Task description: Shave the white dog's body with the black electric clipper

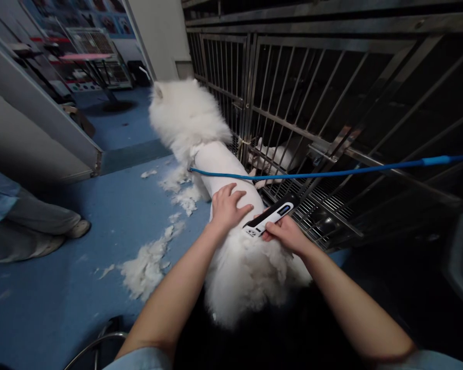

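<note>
A fluffy white dog (224, 159) stands facing away from me, its back shaved short and its head and rump still in long fur. My left hand (228, 206) lies on the shaved back with fingers spread. In my right hand (283, 231) is a black and white hair clipper (272, 215), its head end against the fur at the rump where short coat meets long. Loose cut fur hangs over the hindquarters. A blue leash (316, 174) runs taut from the dog's chest area off to the right.
Metal cages (293, 87) line the right side, with another white animal (278, 154) behind the bars. Clumps of cut fur (146, 267) lie on the blue floor (73, 293). A person's shoe and trouser leg (50, 221) are at left. A pink-topped table (85, 56) stands beyond the doorway.
</note>
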The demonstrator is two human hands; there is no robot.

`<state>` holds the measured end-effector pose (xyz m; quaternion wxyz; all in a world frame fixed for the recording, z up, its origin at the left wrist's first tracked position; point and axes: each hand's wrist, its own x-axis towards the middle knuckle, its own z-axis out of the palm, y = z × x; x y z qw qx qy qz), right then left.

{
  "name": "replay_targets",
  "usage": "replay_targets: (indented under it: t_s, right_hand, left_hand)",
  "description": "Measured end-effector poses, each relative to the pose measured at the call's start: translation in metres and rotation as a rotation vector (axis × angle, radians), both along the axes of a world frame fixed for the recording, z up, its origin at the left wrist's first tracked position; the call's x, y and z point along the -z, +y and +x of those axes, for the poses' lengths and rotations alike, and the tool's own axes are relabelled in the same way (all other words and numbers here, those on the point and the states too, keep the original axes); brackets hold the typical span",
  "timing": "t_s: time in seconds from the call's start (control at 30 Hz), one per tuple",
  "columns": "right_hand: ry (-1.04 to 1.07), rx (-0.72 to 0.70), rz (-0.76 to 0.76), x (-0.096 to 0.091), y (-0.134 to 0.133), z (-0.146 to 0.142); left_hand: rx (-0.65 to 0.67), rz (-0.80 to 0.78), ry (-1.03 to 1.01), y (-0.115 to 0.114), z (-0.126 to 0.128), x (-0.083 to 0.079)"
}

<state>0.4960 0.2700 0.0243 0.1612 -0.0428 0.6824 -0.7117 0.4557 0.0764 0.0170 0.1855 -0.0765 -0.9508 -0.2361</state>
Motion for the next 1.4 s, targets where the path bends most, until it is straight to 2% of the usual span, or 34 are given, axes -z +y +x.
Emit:
replay_targets:
  t_s: [0.1,0.2,0.37,0.43,0.53,0.57,0.7,0.87,1.03,1.07,1.23,1.4]
  right_hand:
    - [0.078,0.054,-0.037,-0.013,0.004,-0.012]
    - [0.206,0.099,0.059,-0.021,-0.006,-0.015]
    - [0.281,-0.109,0.215,-0.028,-0.019,-0.016]
    - [0.285,-0.072,0.217,-0.025,-0.018,-0.02]
    - [0.315,0.069,0.196,-0.016,-0.018,-0.024]
    - [0.333,0.066,0.203,-0.014,-0.018,-0.024]
    - [0.37,-0.104,0.235,-0.012,-0.018,-0.021]
    - [0.364,-0.037,0.209,-0.017,-0.012,-0.021]
    - [0.33,-0.214,0.261,-0.015,-0.009,-0.017]
    - [0.316,-0.219,0.243,-0.015,-0.008,-0.018]
    - [0.329,-0.056,0.119,-0.008,-0.009,-0.023]
    - [0.261,-0.265,0.169,-0.008,-0.008,-0.017]
  left_hand:
    - [0.001,0.006,0.008,-0.001,0.0,0.001]
    - [-0.002,0.012,0.005,0.0,0.0,0.001]
    - [0.003,0.009,0.005,0.0,0.002,0.001]
    - [-0.005,0.011,0.009,0.0,0.002,0.0]
    - [-0.021,0.02,0.007,0.0,0.001,0.0]
    - [-0.021,0.021,0.007,0.0,0.001,0.001]
    - [-0.01,0.014,0.009,0.0,0.003,0.002]
    - [-0.028,0.026,0.005,0.0,0.005,0.002]
    - [-0.013,0.013,0.023,-0.001,0.007,0.002]
    - [-0.015,0.014,0.028,-0.002,0.008,0.002]
    - [-0.035,0.023,0.04,-0.004,0.009,0.003]
    - [-0.025,0.025,0.06,-0.005,0.012,0.004]
